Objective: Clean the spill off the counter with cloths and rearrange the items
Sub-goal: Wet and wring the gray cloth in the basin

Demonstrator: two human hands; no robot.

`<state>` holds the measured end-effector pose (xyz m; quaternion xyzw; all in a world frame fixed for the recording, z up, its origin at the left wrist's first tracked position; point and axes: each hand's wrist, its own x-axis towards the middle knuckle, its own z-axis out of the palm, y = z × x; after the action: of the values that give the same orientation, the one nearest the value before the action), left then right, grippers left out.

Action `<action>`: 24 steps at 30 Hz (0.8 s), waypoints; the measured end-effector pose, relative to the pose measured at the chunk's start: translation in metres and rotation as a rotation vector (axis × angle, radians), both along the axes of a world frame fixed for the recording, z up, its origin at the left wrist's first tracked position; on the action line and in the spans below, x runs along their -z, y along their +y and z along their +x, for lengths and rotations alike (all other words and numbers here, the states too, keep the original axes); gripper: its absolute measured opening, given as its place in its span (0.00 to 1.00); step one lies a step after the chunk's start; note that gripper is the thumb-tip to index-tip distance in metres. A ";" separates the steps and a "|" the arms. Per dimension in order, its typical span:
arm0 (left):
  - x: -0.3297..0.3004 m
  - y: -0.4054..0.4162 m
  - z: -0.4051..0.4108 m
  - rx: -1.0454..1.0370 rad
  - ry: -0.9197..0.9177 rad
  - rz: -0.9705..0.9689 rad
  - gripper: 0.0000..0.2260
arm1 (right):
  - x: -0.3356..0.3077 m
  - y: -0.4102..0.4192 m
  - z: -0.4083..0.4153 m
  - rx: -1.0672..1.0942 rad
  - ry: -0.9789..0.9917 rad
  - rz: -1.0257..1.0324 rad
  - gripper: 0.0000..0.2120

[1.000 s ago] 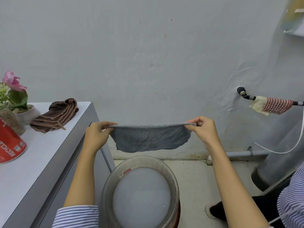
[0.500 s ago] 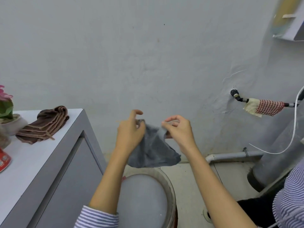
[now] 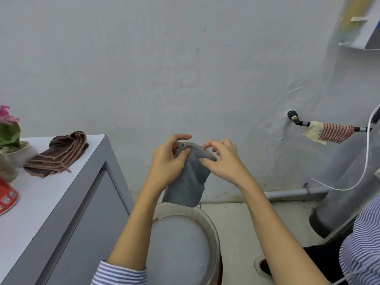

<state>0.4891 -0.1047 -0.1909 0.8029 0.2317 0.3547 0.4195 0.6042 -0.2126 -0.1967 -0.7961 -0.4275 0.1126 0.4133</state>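
Note:
A grey cloth (image 3: pixel 188 183) hangs folded between both hands, above a round bucket of cloudy water (image 3: pixel 181 243). My left hand (image 3: pixel 167 162) grips the cloth's upper left side with fingers curled round it. My right hand (image 3: pixel 223 161) pinches its upper right side, the two hands close together. A brown folded cloth (image 3: pixel 58 154) lies on the white counter (image 3: pixel 37 194) at the left, near the wall.
A potted pink flower (image 3: pixel 10 138) and a red can (image 3: pixel 7 197) stand at the counter's left edge. A wall tap wrapped in a red checked rag (image 3: pixel 329 131) sticks out at the right, beside a grey cylinder (image 3: pixel 349 194) and white hose.
The cloth was stretched wide between my hands a second ago. My hands have come together and the cloth now hangs folded between them. The view has shifted right.

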 end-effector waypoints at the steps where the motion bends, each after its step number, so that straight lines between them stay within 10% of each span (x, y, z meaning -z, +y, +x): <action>1: -0.002 0.003 -0.003 0.012 -0.042 -0.034 0.12 | 0.002 -0.005 0.003 -0.006 -0.075 -0.105 0.09; 4: -0.007 0.013 -0.015 0.051 -0.140 -0.140 0.11 | 0.011 -0.014 0.008 -0.059 -0.242 -0.390 0.20; 9: -0.003 0.025 -0.034 0.059 -0.097 -0.182 0.08 | -0.002 -0.021 0.008 -0.048 -0.273 -0.160 0.18; 18: -0.023 0.031 -0.023 0.228 -0.203 -0.748 0.17 | -0.025 -0.015 -0.005 -0.305 0.490 0.515 0.31; 22: 0.036 0.008 -0.020 0.353 -0.053 -1.214 0.33 | 0.011 -0.003 0.002 0.049 0.634 0.468 0.19; 24: 0.044 0.002 -0.022 0.280 -0.070 -1.110 0.33 | 0.024 -0.005 0.003 0.097 0.741 0.385 0.15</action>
<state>0.4667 -0.1026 -0.2352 0.4732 0.2606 0.1471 0.8286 0.6074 -0.2172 -0.2210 -0.6294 -0.2252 0.2897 0.6850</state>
